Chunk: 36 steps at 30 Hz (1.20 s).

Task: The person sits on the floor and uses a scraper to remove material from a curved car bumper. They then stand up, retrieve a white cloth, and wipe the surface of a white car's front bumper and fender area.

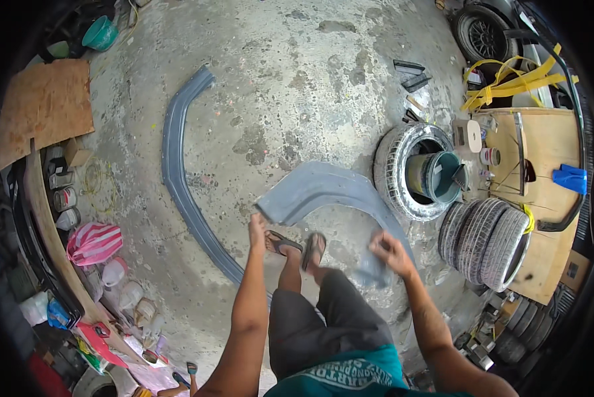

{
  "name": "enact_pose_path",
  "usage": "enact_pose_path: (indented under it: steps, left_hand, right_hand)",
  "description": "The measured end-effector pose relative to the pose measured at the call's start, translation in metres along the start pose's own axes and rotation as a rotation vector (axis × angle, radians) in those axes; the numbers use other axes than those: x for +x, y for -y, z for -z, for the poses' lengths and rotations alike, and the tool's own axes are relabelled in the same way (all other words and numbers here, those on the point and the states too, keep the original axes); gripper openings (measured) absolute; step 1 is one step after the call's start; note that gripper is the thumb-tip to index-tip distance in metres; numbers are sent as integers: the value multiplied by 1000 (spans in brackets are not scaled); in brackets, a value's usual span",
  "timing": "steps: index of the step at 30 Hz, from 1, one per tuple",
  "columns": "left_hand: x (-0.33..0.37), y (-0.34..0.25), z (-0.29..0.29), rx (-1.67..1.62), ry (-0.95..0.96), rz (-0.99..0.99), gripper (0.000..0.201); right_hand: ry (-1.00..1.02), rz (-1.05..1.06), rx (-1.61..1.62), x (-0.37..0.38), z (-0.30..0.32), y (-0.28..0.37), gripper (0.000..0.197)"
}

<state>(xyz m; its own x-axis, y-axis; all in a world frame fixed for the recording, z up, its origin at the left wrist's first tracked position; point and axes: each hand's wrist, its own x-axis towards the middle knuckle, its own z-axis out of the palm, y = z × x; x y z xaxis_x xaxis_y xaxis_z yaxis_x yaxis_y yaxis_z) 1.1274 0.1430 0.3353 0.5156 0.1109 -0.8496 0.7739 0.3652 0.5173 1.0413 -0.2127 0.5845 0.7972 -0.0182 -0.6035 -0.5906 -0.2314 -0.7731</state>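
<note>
A grey curved fender flare [323, 182] arches in front of my legs, its left end beside my feet. My left hand [258, 233] is closed on the corner of that end. My right hand [392, 254] is curled and smeared by motion near the flare's right part. Just below its fingers is a blurred grey flat piece [374, 270]; what it is, I cannot make out. A second, longer grey fender flare [175, 142] lies on the concrete floor to the left, and nothing touches its upper part.
At the right, a tire [393, 169] lies with a bucket [436, 177] in it, near several stacked tires [472, 241] and a plywood board [548, 149]. Along the left are another plywood sheet [45, 109], a striped pink bag [95, 243] and cans [65, 198].
</note>
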Motion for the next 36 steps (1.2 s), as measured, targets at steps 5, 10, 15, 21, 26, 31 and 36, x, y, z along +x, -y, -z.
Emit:
enact_pose_path:
  steps: [5, 10, 15, 21, 26, 31, 36]
  left_hand:
    - [125, 68, 143, -58, -86, 137, 46]
    - [224, 136, 151, -41, -67, 156, 50]
    - [326, 161, 204, -5, -223, 164, 59]
    - [272, 136, 299, 658, -480, -31, 50]
    - [47, 13, 155, 678, 262, -162, 36]
    - [-149, -268, 23, 734, 586, -472, 38]
    - [-163, -436, -67, 1160, 428, -812, 34]
  right_hand:
    - [50, -176, -34, -53, -35, -135, 17]
    - [-144, -295, 1, -78, -53, -253, 16]
    - [-265, -506, -59, -34, -73, -303, 15]
    - [-222, -312, -71, 22, -117, -179, 14]
    - [-130, -200, -227, 25, -136, 41, 17]
    - [86, 402, -300, 100, -182, 238, 20]
    - [18, 632, -315, 204, -191, 337, 22]
